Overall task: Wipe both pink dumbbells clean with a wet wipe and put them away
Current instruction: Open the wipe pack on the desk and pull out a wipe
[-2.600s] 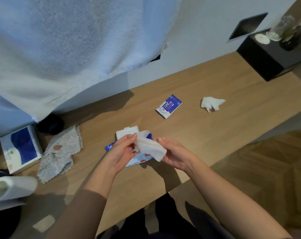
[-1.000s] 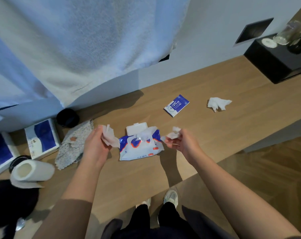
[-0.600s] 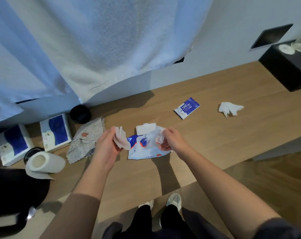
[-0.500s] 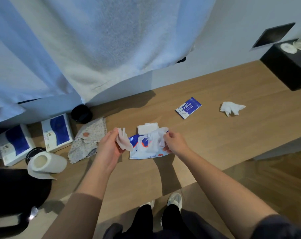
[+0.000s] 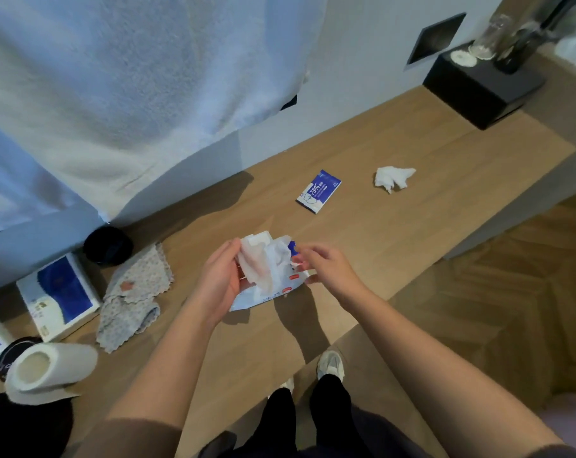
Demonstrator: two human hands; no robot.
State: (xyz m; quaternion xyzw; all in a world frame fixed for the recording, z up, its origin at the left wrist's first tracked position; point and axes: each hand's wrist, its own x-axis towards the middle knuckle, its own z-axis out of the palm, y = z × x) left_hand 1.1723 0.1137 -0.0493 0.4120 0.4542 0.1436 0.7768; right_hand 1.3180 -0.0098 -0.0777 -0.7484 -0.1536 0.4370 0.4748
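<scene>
No pink dumbbell shows in this view. A blue and white wet wipe pack (image 5: 269, 291) lies on the wooden bench (image 5: 412, 226) with its lid flipped up and a wipe bunched at its opening. My left hand (image 5: 218, 276) holds a loose white wet wipe (image 5: 255, 264) just above the pack's left side. My right hand (image 5: 323, 264) hovers over the pack's right end with its fingers relaxed and holding nothing; the fingertips are blurred.
A small blue sachet (image 5: 318, 191) and a crumpled tissue (image 5: 394, 178) lie farther back. Left of the pack are a patterned cloth (image 5: 134, 292), a black jar (image 5: 108, 246), a blue box (image 5: 60, 294) and a paper roll (image 5: 45, 371). A black box (image 5: 481, 84) carries bottles. A white towel (image 5: 131, 77) hangs above.
My left hand has brought its wipe rightward, over the pack. My right hand has let go of the bunched wipe at the pack's opening and drawn back a little.
</scene>
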